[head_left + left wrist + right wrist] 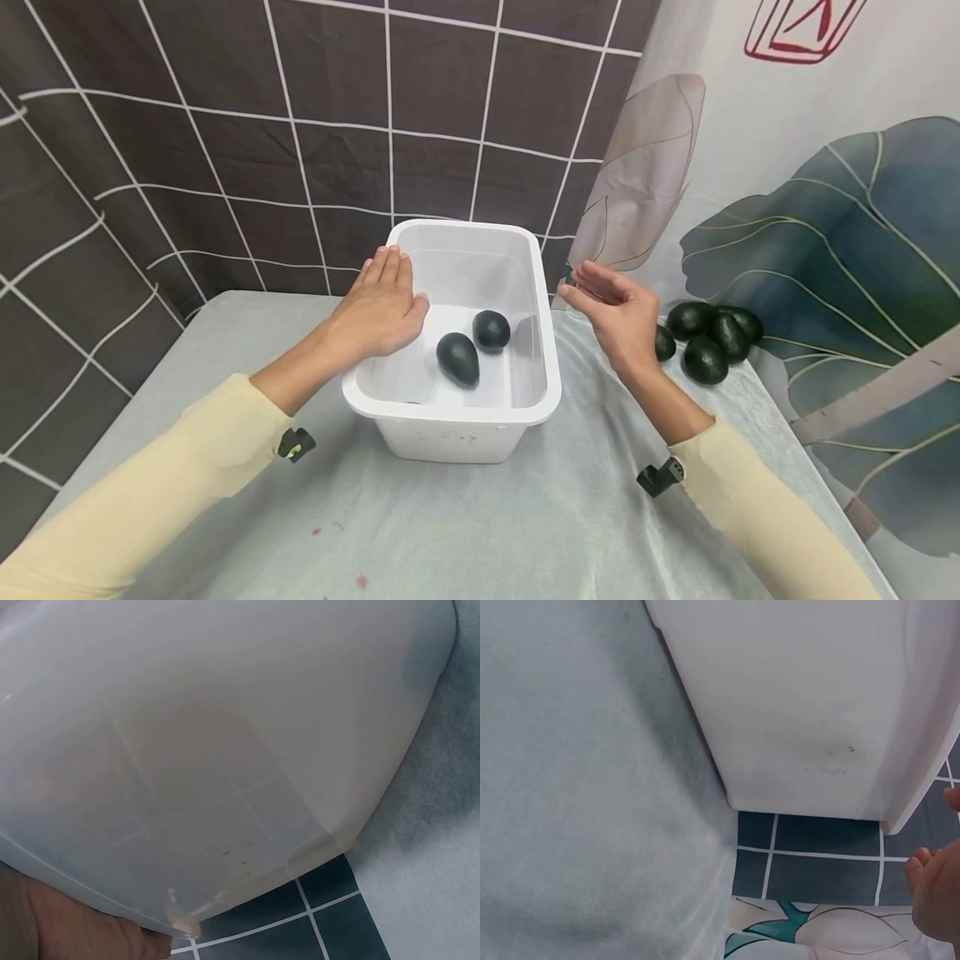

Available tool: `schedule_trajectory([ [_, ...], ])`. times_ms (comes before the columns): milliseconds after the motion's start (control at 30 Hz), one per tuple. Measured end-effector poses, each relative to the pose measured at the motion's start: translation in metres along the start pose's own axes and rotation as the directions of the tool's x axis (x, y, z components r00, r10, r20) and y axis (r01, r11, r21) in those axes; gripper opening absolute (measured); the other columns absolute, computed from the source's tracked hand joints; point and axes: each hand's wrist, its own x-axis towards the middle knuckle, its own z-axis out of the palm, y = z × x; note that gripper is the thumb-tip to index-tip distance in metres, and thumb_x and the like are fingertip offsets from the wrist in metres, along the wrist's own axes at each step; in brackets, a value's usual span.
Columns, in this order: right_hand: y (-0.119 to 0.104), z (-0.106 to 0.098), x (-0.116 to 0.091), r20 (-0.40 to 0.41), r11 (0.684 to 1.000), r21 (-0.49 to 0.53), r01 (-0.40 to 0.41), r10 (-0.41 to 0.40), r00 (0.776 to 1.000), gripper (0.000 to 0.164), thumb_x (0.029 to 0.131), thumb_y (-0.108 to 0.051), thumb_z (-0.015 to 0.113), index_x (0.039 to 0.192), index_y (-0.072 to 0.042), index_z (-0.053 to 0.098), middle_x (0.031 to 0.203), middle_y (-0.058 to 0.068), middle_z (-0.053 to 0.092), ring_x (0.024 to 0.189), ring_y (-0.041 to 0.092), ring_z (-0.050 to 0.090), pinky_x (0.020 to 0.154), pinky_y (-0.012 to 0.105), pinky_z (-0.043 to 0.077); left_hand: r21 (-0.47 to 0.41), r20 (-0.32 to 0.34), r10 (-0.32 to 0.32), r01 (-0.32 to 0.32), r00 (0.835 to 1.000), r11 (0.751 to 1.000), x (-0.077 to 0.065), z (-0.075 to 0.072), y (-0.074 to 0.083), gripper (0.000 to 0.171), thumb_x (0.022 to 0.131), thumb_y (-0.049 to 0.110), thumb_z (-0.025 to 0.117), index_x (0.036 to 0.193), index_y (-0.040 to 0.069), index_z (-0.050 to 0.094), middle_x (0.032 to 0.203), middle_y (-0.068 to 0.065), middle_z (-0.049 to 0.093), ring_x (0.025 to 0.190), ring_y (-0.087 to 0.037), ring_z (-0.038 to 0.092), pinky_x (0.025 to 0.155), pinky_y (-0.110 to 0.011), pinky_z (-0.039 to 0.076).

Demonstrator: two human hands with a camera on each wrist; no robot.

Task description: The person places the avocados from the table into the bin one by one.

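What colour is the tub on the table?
White; the tub shows best in the head view.

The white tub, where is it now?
In the head view, the white tub is central: left hand at its left rim, right hand and avocado pile to its right.

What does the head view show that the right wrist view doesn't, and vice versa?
Only the head view: the avocados in the bin, the avocado pile to its right, and the left hand.
Only the right wrist view: the bin's right outer wall.
Both: the bin, right hand, cloth and grid backdrop.
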Motion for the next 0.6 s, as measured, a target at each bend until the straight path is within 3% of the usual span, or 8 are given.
schedule_trajectory([
  [500,0.009,-0.01,-0.002,-0.035,1.0,-0.004,-0.019,0.018,0.999,0.05,0.087,0.001,0.094,0.135,0.005,0.08,0.113,-0.007,0.087,0.109,0.008,0.085,0.096,0.021,0.066,-0.003,0.006,0.0,0.0,1.0,1.0,0.001,0.0,0.0,0.08,0.115,0.036,0.022,0.175,-0.015,0.008,0.186,-0.034,-0.002,0.178,-0.048,-0.005,0.146,-0.058,0.0],
  [600,0.01,-0.013,-0.001,-0.046,1.0,-0.013,-0.027,0.027,0.999,0.051,0.087,-0.001,0.094,0.135,0.006,0.079,0.115,-0.003,0.088,0.11,0.01,0.085,0.096,0.021,0.066,-0.003,0.008,-0.001,0.001,1.0,1.0,0.001,0.0,0.0,0.08,0.115,0.036,0.022,0.175,-0.014,0.008,0.186,-0.034,-0.002,0.178,-0.048,-0.005,0.146,-0.058,0.0],
])
